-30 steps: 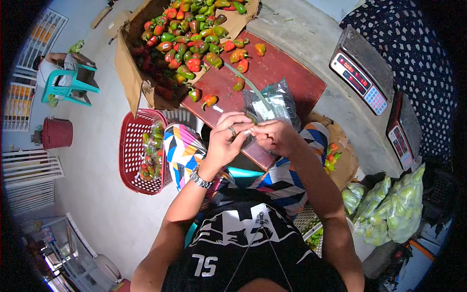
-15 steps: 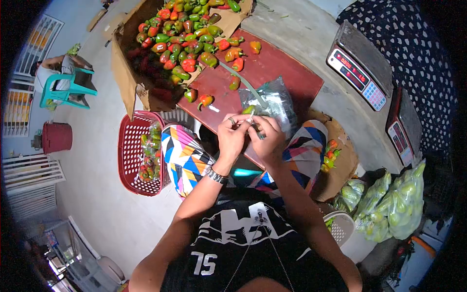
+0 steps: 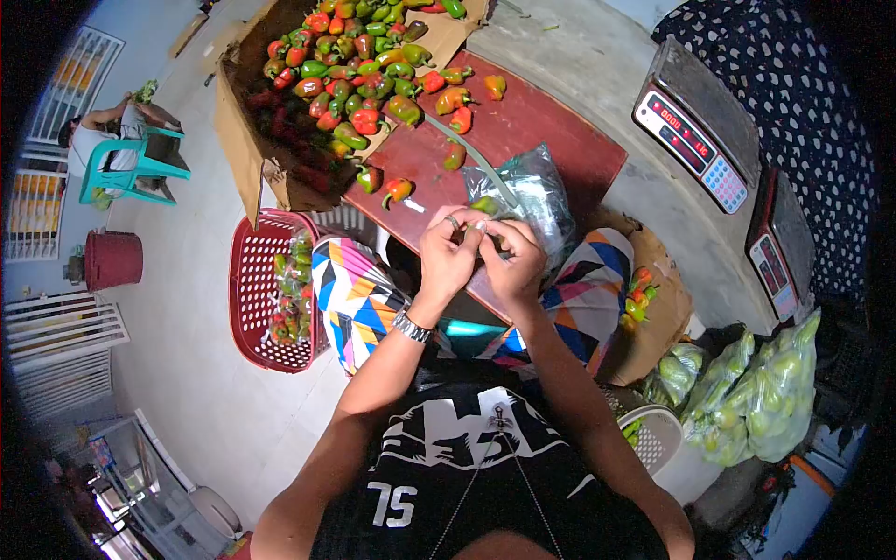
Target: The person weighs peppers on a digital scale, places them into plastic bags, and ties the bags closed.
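Over the front edge of the red table (image 3: 579, 149), my left hand (image 3: 446, 254) and my right hand (image 3: 511, 263) meet, thumbs and forefingers pinched close together. What lies between the fingertips is too small and too covered to make out. Just beyond the fingertips a green pepper (image 3: 483, 204) shows. Clear plastic bags (image 3: 539, 191) lie flat beside my right hand, with a grey-green strip (image 3: 485, 168) reaching across to them. Loose red and green peppers (image 3: 398, 192) rest on the tabletop to the left of the strip.
A cardboard box (image 3: 241, 140) heaped with peppers (image 3: 373, 89) stands at the far left. The red basket (image 3: 245, 322) holds bagged peppers. Two digital scales (image 3: 691, 149) (image 3: 773, 266) and filled plastic bags (image 3: 770, 392) are on the right. A person (image 3: 107, 140) sits by a green chair (image 3: 140, 163).
My fingertips have drawn closer together, covering a pale bit that showed between them. More of the green pepper beyond them is visible. The view has shifted slightly.
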`<state>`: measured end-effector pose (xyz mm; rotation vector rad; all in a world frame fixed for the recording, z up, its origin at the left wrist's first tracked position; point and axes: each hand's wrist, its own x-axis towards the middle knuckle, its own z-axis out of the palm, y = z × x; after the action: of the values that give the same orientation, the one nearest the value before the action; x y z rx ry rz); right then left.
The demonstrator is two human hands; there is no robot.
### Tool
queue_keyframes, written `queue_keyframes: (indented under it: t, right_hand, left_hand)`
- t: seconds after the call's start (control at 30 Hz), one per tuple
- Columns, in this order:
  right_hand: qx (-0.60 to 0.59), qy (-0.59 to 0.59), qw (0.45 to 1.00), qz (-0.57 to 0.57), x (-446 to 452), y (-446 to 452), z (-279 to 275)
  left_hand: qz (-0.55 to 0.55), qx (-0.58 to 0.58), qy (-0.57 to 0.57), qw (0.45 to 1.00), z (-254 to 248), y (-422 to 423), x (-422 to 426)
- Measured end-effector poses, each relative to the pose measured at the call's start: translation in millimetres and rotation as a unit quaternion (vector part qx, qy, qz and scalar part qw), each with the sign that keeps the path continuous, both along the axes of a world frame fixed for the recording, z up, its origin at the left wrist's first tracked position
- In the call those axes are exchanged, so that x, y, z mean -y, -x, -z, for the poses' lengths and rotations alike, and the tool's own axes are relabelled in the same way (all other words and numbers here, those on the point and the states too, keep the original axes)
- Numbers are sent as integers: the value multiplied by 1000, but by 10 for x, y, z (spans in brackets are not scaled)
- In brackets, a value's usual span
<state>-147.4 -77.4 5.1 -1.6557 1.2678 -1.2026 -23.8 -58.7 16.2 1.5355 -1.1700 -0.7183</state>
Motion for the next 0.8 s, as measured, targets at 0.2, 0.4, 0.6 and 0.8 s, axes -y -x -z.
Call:
queue_keyframes:
  t: [0.2, 0.4, 0.6, 0.8]
  right_hand:
    - [1, 26, 1000, 11, 35, 20, 172]
    - [-7, 34, 999, 24, 31, 22, 179]
    - [-14, 35, 999, 15, 21, 38, 165]
    - [-22, 48, 999, 9, 35, 25, 135]
  left_hand:
    - [34, 87, 40, 995, -59, -10, 28]
    - [57, 133, 22, 989, -167, -47, 30]
    - [91, 140, 9, 986, -263, -128, 33]
    - [158, 121, -21, 980, -286, -285, 37]
